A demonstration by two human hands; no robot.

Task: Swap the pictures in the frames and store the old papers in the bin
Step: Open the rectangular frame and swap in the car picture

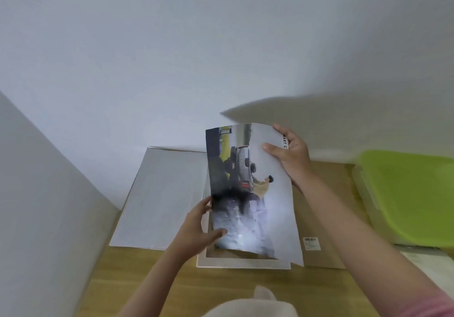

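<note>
Both hands hold the picture (250, 194) up over the frame (243, 262) on the counter (152, 282): left hand (199, 228) pinching its lower edge, right hand (292, 154) gripping the top, likely lining it up. Green-lidded bin (407, 198) waits right.

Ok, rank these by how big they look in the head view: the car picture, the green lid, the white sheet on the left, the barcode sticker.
1. Car picture and white sheet: alike; the picture is held up nearer the camera, so unsure.
2. Green lid, cut off by the frame edge.
3. Barcode sticker, smallest.
</note>
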